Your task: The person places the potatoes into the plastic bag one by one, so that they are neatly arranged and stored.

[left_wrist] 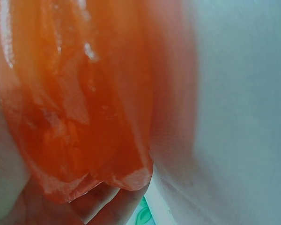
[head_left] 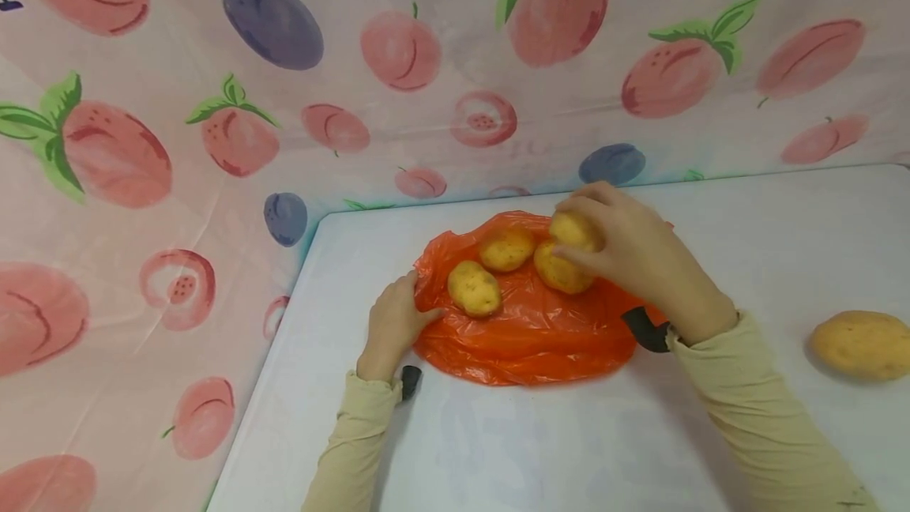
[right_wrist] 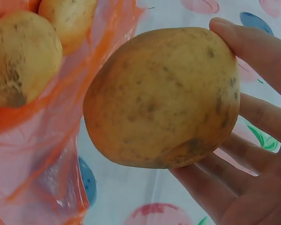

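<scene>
An orange-red plastic bag (head_left: 526, 346) lies spread on the white table. Three potatoes rest on it: one at the left (head_left: 475, 288), one at the back (head_left: 507, 249) and one at the right (head_left: 562, 269). My right hand (head_left: 626, 235) grips another potato (right_wrist: 164, 98) between thumb and fingers, just over the right one. In the right wrist view it is held up beside the bag, dark specks on its skin. At the bag's left edge, my left hand (head_left: 394, 318) holds the plastic. The left wrist view shows its fingers (left_wrist: 98, 201) under the bag film (left_wrist: 75, 117).
A larger yellow potato (head_left: 863, 344) lies on the white table (head_left: 498, 449) at the far right. Behind and to the left hangs a pink fruit-print cloth (head_left: 426, 125), meeting the table's back and left edges. A dark strap end (head_left: 647, 330) sticks out at the right wrist.
</scene>
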Action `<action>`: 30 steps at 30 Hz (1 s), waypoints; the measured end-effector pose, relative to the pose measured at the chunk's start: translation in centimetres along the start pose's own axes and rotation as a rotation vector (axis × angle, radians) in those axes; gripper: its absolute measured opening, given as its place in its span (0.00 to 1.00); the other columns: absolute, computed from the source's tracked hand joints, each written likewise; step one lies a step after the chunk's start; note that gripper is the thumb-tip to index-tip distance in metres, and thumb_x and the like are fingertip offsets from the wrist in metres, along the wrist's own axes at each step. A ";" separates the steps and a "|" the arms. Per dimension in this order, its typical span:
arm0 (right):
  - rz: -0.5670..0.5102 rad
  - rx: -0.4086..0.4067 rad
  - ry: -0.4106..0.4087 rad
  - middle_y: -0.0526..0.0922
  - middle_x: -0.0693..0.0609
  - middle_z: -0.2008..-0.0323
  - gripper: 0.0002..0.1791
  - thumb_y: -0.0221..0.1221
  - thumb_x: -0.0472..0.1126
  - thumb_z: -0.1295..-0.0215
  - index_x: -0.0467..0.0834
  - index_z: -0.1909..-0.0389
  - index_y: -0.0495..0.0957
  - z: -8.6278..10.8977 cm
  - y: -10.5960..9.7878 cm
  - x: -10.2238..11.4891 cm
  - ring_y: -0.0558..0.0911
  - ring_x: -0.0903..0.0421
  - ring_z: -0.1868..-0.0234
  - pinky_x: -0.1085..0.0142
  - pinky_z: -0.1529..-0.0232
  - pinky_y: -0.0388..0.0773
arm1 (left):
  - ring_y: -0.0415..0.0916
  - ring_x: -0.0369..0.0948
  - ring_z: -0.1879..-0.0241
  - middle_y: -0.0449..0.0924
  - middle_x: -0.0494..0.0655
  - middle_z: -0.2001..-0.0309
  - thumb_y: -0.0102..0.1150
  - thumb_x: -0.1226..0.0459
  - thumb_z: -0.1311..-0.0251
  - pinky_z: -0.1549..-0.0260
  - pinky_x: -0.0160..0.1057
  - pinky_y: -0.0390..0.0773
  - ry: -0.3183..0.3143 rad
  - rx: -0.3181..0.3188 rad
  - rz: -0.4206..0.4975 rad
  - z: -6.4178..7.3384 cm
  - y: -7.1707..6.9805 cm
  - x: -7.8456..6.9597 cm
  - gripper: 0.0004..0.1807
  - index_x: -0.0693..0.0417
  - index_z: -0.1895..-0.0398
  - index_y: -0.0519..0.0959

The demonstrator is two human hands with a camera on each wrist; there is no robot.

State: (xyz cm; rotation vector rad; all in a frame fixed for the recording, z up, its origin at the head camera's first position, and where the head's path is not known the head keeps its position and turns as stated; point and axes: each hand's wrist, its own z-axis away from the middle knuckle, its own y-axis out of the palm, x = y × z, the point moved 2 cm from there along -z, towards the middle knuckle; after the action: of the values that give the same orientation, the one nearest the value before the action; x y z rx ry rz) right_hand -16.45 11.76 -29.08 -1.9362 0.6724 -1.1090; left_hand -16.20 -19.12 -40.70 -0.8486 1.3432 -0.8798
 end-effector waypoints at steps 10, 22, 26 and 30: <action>-0.034 0.016 -0.012 0.76 0.45 0.44 0.23 0.70 0.52 0.41 0.46 0.48 0.81 -0.3 1.9 0.6 0.79 0.45 0.48 0.45 0.48 0.78 | 0.77 0.53 0.48 0.80 0.56 0.46 0.75 0.55 0.48 0.46 0.52 0.78 0.002 -0.007 -0.006 0.1 0.0 0.1 0.39 0.61 0.36 0.71; -0.040 0.043 -0.020 0.77 0.47 0.46 0.28 0.68 0.56 0.40 0.44 0.44 0.79 -0.7 3.9 1.1 0.80 0.48 0.55 0.51 0.55 0.81 | 0.77 0.52 0.50 0.81 0.55 0.48 0.76 0.56 0.49 0.48 0.51 0.79 0.016 -0.019 0.007 0.1 -0.1 0.0 0.37 0.60 0.38 0.72; -0.029 0.053 -0.023 0.77 0.47 0.47 0.28 0.68 0.56 0.41 0.44 0.45 0.79 -0.7 4.7 1.4 0.81 0.48 0.58 0.52 0.56 0.82 | 0.77 0.52 0.49 0.81 0.55 0.48 0.76 0.56 0.49 0.47 0.52 0.79 0.015 -0.015 0.006 0.1 -0.1 0.0 0.37 0.60 0.38 0.72; -0.019 0.068 -0.023 0.77 0.45 0.47 0.28 0.69 0.55 0.42 0.44 0.46 0.79 -0.8 5.5 1.7 0.81 0.46 0.56 0.49 0.53 0.82 | 0.77 0.52 0.49 0.81 0.55 0.48 0.76 0.55 0.49 0.48 0.52 0.79 0.014 -0.013 0.005 0.0 -0.1 0.0 0.36 0.60 0.38 0.72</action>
State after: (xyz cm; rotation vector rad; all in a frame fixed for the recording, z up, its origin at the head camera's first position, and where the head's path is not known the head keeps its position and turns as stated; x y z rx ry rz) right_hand -16.63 7.16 -32.64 -1.8984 0.5981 -1.1060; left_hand -16.18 -19.20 -40.65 -0.8501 1.3642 -0.8757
